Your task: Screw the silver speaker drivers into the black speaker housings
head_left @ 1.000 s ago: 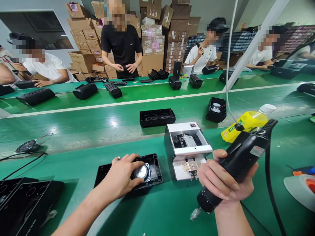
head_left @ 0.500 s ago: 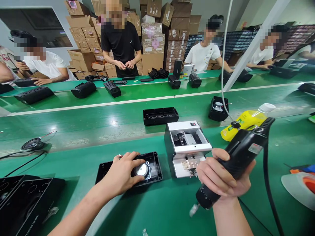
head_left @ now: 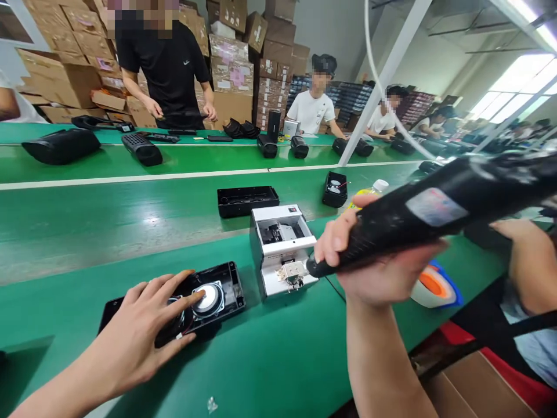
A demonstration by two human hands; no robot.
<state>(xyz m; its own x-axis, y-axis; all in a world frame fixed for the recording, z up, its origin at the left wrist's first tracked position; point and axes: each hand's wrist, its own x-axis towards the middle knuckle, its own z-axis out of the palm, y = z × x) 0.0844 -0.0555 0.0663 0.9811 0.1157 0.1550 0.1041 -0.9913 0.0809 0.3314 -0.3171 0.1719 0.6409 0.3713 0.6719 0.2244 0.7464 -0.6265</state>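
Note:
My left hand point(head_left: 150, 322) lies with its fingers spread over a black speaker housing point(head_left: 235, 299), one fingertip touching the round speaker driver point(head_left: 207, 300) inside it. Part of a second driver point(head_left: 176, 310) shows under the fingers. A small white connector on a wire sticks out near my thumb. Raised on the right, my right hand point(head_left: 374, 270) is wrapped around a black electric screwdriver point(head_left: 391, 220). The screwdriver's nose reaches the front of a white and black screw feeder point(head_left: 285, 244), by its metal plate point(head_left: 291, 271); its bit is not clearly visible.
Behind the feeder sit a black housing point(head_left: 248, 202) and another with drivers point(head_left: 335, 188). A yellow bottle point(head_left: 369, 190) is partly hidden by my right hand. A white and orange roll point(head_left: 435, 285) lies to the right, near a neighbour's arm point(head_left: 528, 261). Co-workers sit and stand across the line.
The view has swung right. My right hand has brought the screwdriver from low over the table up to the feeder's front. My left hand's fingers have spread, loosening from around the driver.

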